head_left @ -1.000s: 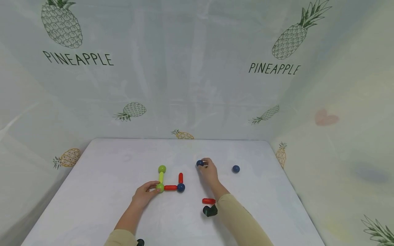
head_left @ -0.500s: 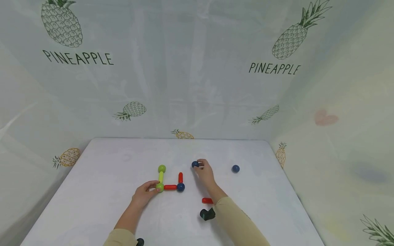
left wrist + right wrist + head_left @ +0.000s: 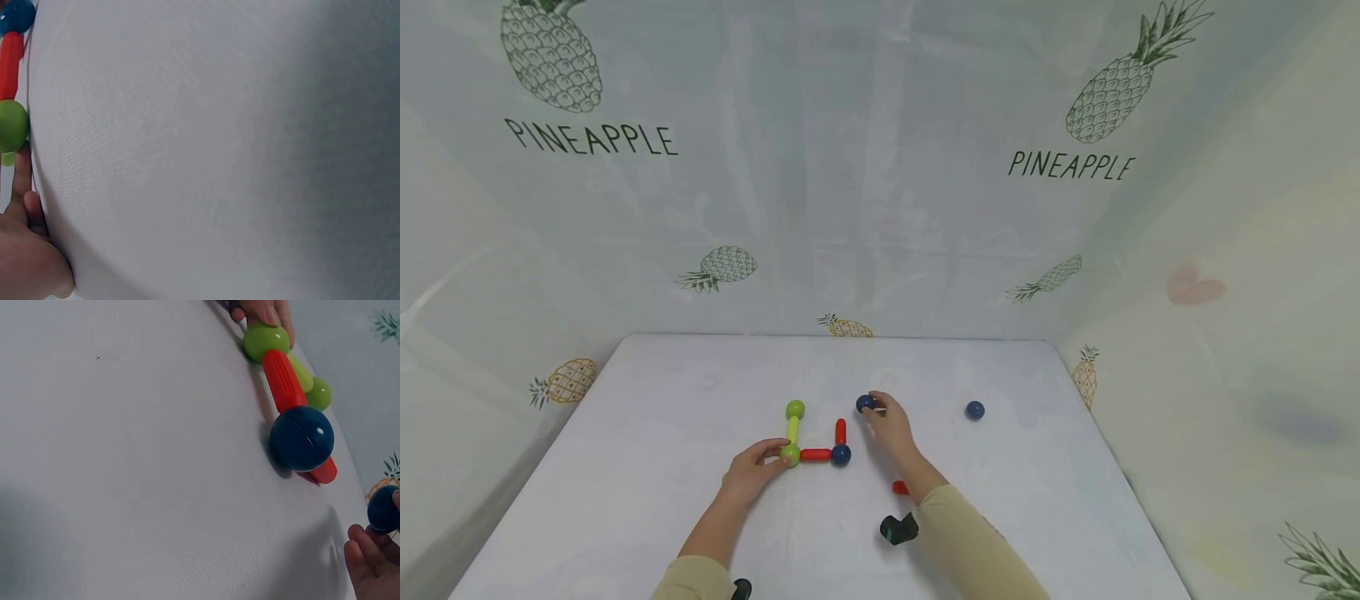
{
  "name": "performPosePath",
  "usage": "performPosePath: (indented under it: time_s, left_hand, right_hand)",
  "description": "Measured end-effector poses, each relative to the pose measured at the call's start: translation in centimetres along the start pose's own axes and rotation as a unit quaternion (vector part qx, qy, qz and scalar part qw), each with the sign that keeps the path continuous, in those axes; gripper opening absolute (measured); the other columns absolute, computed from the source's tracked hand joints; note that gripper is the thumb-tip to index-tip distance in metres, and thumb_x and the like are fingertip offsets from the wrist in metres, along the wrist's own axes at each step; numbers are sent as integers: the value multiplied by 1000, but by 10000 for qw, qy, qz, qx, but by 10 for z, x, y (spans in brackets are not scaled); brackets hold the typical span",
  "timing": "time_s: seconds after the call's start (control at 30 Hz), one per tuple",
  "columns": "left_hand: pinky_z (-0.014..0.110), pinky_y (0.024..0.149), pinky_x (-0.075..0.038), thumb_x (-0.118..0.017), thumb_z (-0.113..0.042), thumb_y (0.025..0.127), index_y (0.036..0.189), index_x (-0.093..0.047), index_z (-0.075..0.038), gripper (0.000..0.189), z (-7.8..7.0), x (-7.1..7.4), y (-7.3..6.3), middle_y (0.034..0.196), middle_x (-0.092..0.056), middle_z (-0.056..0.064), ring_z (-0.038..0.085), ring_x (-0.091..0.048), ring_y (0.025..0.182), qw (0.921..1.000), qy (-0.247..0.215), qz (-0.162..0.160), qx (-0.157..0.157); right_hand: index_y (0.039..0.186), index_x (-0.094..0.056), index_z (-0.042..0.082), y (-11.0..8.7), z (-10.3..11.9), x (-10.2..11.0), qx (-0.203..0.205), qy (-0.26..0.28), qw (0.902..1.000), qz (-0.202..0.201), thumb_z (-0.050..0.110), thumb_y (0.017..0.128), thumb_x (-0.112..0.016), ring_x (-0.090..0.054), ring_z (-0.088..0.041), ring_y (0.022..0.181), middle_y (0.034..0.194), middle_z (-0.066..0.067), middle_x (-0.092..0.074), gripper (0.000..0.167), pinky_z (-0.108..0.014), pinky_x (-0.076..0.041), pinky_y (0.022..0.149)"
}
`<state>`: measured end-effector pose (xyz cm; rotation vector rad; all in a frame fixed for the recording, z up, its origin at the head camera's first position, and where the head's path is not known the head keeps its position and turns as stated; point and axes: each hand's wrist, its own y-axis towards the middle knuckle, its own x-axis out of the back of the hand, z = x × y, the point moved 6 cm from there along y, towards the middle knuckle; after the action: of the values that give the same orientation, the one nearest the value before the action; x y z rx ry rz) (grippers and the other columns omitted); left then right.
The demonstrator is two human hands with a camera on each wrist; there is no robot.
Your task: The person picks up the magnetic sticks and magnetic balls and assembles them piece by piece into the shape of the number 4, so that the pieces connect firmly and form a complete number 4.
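Note:
My left hand [image 3: 751, 472] pinches the near green ball [image 3: 790, 455] of a joined piece on the table. From that ball a yellow-green rod [image 3: 793, 429] runs back to another green ball [image 3: 795, 409]. A red rod [image 3: 816, 455] links it rightward to a blue ball [image 3: 841, 455], from which a second red rod [image 3: 841, 431] points away from me. My right hand [image 3: 891, 425] holds a loose blue ball [image 3: 865, 404] between thumb and fingers, just right of and beyond that rod's free end. The right wrist view shows this held ball [image 3: 382, 509] at its edge.
Another blue ball [image 3: 975, 410] lies at the back right of the white table [image 3: 1045, 500]. A loose red rod [image 3: 900, 487] is partly hidden under my right forearm. A black wrist camera [image 3: 898, 528] sits at my right wrist. Pineapple-print cloth [image 3: 880, 208] hangs behind the table.
My right hand has moved left and slightly nearer with the blue ball, toward the upright red rod. Its forearm now covers more of the loose red rod. The left hand stays put.

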<state>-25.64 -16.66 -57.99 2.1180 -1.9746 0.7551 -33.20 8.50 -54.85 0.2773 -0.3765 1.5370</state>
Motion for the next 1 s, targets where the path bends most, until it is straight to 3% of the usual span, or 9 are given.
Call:
performPosePath:
  time_s: [0.73, 1.0]
  left_hand:
    - [58, 106, -32, -72, -22, 88, 122, -68, -16, 34, 0, -1, 2, 115, -68, 6, 38, -47, 128, 10000, 18, -54, 73]
    - [57, 105, -34, -72, -25, 89, 121, -68, -14, 35, -1, 1, 0, 114, -69, 6, 38, -48, 126, 9999, 85, -45, -71]
  right_hand:
    - [133, -56, 4, 3, 2, -27, -33, 239, 9989, 394, 12, 95, -62, -61, -22, 98, 118, -14, -59, 39, -32, -56, 78]
    - [133, -56, 4, 4, 3, -32, -59, 167, 9990, 399, 12, 95, -63, -60, -22, 98, 116, -12, -60, 39, -32, -56, 79]
